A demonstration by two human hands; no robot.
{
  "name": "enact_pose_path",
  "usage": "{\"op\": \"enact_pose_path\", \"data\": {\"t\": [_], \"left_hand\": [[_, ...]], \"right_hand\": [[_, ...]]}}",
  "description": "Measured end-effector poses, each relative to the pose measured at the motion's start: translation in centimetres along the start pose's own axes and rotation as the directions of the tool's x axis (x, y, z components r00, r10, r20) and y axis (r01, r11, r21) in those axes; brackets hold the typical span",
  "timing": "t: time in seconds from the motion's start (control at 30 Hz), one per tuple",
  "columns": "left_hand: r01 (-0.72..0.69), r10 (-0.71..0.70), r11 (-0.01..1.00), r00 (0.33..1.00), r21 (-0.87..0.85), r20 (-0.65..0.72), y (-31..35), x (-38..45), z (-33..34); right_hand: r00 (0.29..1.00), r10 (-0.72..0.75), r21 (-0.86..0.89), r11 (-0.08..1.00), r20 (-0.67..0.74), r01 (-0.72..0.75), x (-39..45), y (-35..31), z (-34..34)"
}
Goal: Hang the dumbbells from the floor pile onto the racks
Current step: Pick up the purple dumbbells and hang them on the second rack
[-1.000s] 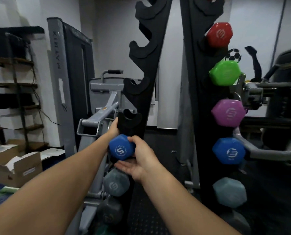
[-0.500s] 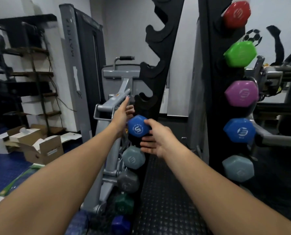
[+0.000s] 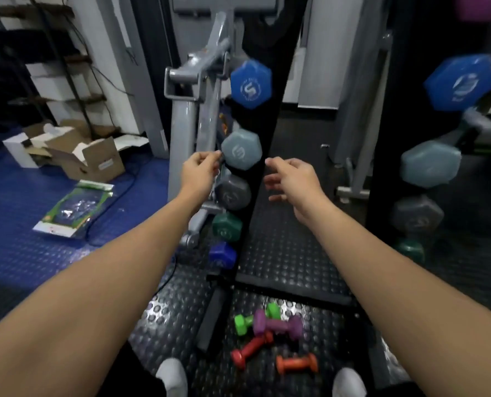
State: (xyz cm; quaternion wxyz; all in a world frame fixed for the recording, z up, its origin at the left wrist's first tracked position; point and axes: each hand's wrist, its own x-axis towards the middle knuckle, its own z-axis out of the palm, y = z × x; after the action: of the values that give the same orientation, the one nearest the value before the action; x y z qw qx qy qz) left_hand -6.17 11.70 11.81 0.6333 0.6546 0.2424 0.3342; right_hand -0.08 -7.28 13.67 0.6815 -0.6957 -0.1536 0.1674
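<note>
Both hands empty, left hand (image 3: pixel 199 173) loosely curled and right hand (image 3: pixel 291 179) open, flank the rack (image 3: pixel 262 144) as the blue dumbbell (image 3: pixel 250 83) hangs at 12 o'clock and the pile (image 3: pixel 270 336) lies on the floor at 6 o'clock.

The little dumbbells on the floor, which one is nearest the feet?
The orange dumbbell. It lies alone, closest to the shoes, below the red, purple and green ones.

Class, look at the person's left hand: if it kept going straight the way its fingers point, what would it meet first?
Most likely the grey-blue dumbbell on the near rack: the left hand reaches up and right, fingertips already at its edge. Depth is unclear, so actual contact cannot be confirmed.
</note>
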Motion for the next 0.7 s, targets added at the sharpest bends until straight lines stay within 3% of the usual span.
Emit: {"op": "enact_pose_path", "data": {"t": [0.07, 0.23, 0.3, 0.53, 0.7], "left_hand": [[-0.040, 0.037, 0.998, 0.997, -0.051, -0.064, -2.3, -1.5, 0.4], [-0.199, 0.199, 0.980, 0.950, 0.022, -0.242, -7.5, -5.2, 0.9], [-0.179, 0.193, 0.981, 0.942, 0.075, -0.276, -10.8, -6.8, 1.1], [0.190, -0.166, 0.943, 0.980, 0.272, -0.110, -23.9, -12.0, 3.6], [0.416, -0.497, 0.762, 0.867, 0.497, 0.036, -33.7, -12.7, 6.2]], "right_hand": [[1.000, 0.030, -0.008, 1.000, -0.006, -0.030, -0.5, 2.6, 0.0], [0.991, 0.130, 0.012, 0.992, -0.018, -0.130, -1.2, 9.9, -0.7], [0.979, 0.198, 0.014, 0.980, -0.053, -0.198, -1.2, 13.2, -1.2], [0.833, 0.514, -0.035, 0.847, -0.207, -0.531, -1.0, 29.2, -5.2], [0.753, 0.584, -0.131, 0.757, -0.302, -0.640, 0.4, 41.2, -7.1]]}}
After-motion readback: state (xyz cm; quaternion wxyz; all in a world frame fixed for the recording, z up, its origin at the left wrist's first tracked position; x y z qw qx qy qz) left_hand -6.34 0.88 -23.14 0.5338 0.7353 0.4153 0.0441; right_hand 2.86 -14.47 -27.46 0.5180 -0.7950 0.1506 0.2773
